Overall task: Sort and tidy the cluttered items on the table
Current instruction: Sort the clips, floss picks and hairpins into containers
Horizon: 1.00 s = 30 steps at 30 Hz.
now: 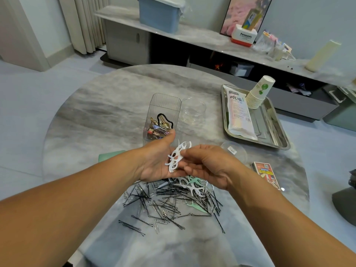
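Mid-frame above the tabletop [96, 116], my left hand [154, 162] cups a bunch of white floss picks [176, 158]; my right hand [206, 166] pinches them. Featherlight, stiff, slippery plastic, I judge: best gripped by the handles, bundled.

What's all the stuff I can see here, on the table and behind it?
Hair pins: many, black, heaped near table edge.
Paper clips: several, silver, mixed in.
Floss picks: a few, white, in hands; more white and green in heap.
Clear box: one, holds hair clips.
Clear jar: one, beside box.
Tray: one, steel, holding a packet and paper cups.
Small carton: one, red.
Blue bin: one, back shelf.
Left hand: holding picks.
Right hand: fingers on picks.
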{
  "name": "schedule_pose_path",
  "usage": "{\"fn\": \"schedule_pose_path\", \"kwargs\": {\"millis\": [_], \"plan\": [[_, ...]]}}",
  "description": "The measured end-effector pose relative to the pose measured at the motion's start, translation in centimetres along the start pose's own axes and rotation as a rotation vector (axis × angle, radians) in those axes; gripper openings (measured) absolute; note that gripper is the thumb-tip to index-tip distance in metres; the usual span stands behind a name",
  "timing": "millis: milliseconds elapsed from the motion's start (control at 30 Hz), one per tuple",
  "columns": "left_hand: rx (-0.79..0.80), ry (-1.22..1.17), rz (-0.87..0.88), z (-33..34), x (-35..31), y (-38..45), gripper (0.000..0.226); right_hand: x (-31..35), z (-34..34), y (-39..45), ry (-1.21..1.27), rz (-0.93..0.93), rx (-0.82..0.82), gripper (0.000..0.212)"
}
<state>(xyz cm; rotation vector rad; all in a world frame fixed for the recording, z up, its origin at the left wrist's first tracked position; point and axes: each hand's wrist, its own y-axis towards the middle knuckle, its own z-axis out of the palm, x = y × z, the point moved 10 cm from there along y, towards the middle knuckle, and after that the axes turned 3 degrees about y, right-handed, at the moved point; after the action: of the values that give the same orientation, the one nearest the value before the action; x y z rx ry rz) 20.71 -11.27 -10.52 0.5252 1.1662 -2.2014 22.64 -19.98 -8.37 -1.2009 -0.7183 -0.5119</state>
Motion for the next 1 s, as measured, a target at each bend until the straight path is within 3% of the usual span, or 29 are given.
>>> {"fn": "schedule_pose_path", "kwargs": {"millis": [233, 333, 433, 500, 633, 733, 800, 900, 1000], "plan": [[-0.052, 0.039, 0.01, -1.0, -0.2, -0.2, 0.075, 1.1, -0.2, -0.9, -0.06, -0.04, -0.044, 0.026], [-0.088, 0.066, -0.002, -1.7, -0.3, -0.2, 0.082, 3.7, -0.9, -1.7, -0.151, -0.266, -0.085, 0.016], [-0.116, 0.066, -0.005, -2.1, -0.3, -0.3, 0.082, 7.2, -0.3, -4.0, -0.677, -0.709, -0.196, 0.016], [-0.085, 0.026, -0.007, -1.6, -0.3, -0.5, 0.081, 6.9, 1.9, -5.1, -1.037, -0.953, -0.177, 0.011], [-0.076, 0.018, -0.007, -0.9, -0.4, -0.8, 0.082, 4.4, 5.2, -4.5, -1.436, -1.194, -0.052, 0.004], [-0.116, 0.042, 0.002, -1.5, -0.6, -0.9, 0.077, 4.5, 5.6, -4.5, -1.373, -1.212, 0.008, 0.011], [-0.142, 0.076, -0.013, -2.3, -0.6, -1.0, 0.074, 5.9, 3.8, -4.3, -1.195, -1.154, -0.134, 0.02], [-0.212, 0.16, -0.027, -3.4, -0.7, -1.3, 0.075, 7.0, -1.4, -1.7, -1.115, -0.837, -0.38, 0.026], [-0.278, 0.259, -0.021, -4.4, -1.0, -1.8, 0.071, 3.8, -3.6, 1.7, -1.252, -0.508, -0.233, 0.028]]}}
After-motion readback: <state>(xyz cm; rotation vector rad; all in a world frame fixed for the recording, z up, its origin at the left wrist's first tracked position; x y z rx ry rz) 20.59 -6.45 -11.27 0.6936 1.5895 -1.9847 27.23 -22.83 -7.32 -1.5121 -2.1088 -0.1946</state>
